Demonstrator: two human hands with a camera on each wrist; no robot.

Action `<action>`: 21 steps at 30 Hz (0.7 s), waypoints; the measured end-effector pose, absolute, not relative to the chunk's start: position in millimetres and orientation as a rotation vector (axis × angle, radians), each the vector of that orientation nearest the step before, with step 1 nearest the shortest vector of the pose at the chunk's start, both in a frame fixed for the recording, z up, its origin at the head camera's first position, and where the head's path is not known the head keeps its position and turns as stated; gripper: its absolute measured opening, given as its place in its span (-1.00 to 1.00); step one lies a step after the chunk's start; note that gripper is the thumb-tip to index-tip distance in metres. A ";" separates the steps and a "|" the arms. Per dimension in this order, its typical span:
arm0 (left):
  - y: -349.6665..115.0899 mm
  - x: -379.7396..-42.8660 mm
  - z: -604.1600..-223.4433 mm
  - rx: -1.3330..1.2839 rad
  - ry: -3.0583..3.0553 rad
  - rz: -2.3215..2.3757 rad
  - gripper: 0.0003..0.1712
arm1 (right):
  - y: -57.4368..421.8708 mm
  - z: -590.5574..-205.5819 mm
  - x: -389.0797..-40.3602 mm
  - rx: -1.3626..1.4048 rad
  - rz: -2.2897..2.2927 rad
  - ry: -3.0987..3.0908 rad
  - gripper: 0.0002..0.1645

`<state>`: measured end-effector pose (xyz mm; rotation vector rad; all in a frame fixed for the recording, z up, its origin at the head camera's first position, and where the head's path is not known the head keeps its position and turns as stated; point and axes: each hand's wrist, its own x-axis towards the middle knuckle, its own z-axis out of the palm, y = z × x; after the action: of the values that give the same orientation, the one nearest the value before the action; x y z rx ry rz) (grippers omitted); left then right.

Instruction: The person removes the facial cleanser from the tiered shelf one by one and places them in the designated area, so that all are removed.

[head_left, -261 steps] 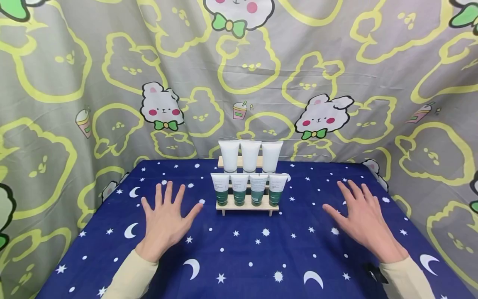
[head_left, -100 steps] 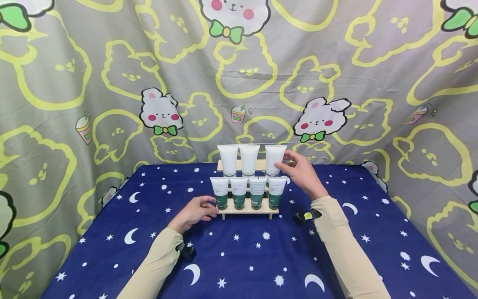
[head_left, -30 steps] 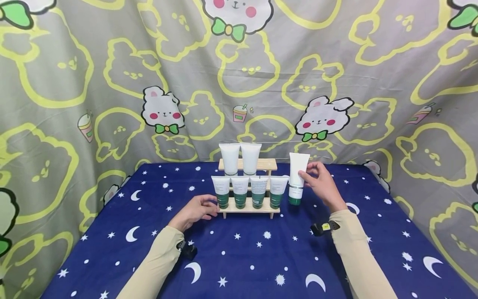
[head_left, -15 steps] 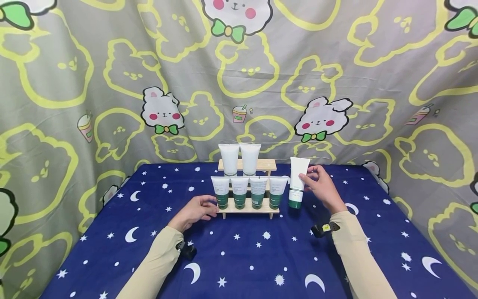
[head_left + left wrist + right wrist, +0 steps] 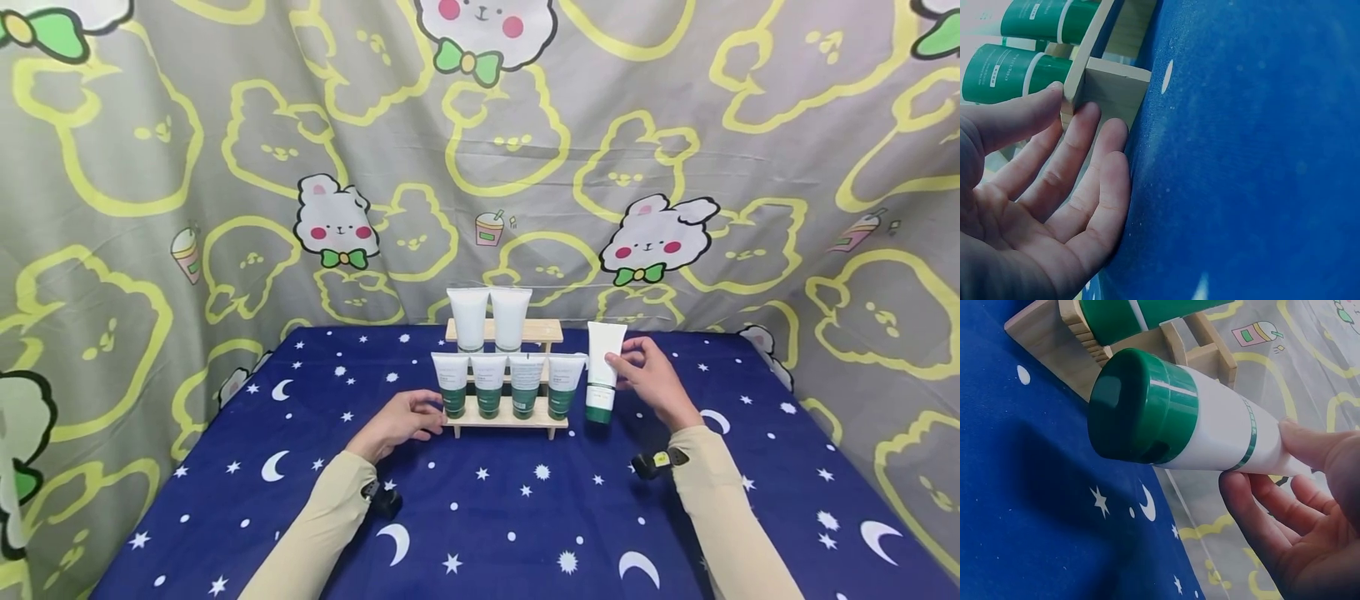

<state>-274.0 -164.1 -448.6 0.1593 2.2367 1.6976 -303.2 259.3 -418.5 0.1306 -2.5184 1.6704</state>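
Left hand [image 5: 399, 423] pinches the left end of the wooden rack [image 5: 540, 422] between thumb and fingers. Rack bears four green-and-white tubes [image 5: 488, 385] in front, two white tubes [image 5: 512, 321] behind, all upright, contents hidden. Right of it, a capped tube [image 5: 602, 375], cap down, hangs above the cloth [image 5: 525, 533], pinched by the right hand's [image 5: 651, 379] thumb and fingers.
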 end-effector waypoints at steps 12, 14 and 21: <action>-163.5 -275.7 -448.1 0.169 2.244 1.686 -0.53 | 257.4 -425.1 -307.7 0.143 1.691 -2.565 -0.39; -163.0 -275.4 -447.6 0.167 2.245 1.683 -0.53 | 256.8 -426.1 -308.0 0.133 1.683 -2.577 -0.39; -162.7 -275.1 -448.0 0.155 2.250 1.680 -0.52 | 253.7 -429.3 -309.6 0.127 1.694 -2.595 -0.37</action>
<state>-275.1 -162.7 -448.0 0.1549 2.2501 1.6799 -309.6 253.7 -429.3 0.1269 -2.5954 1.6941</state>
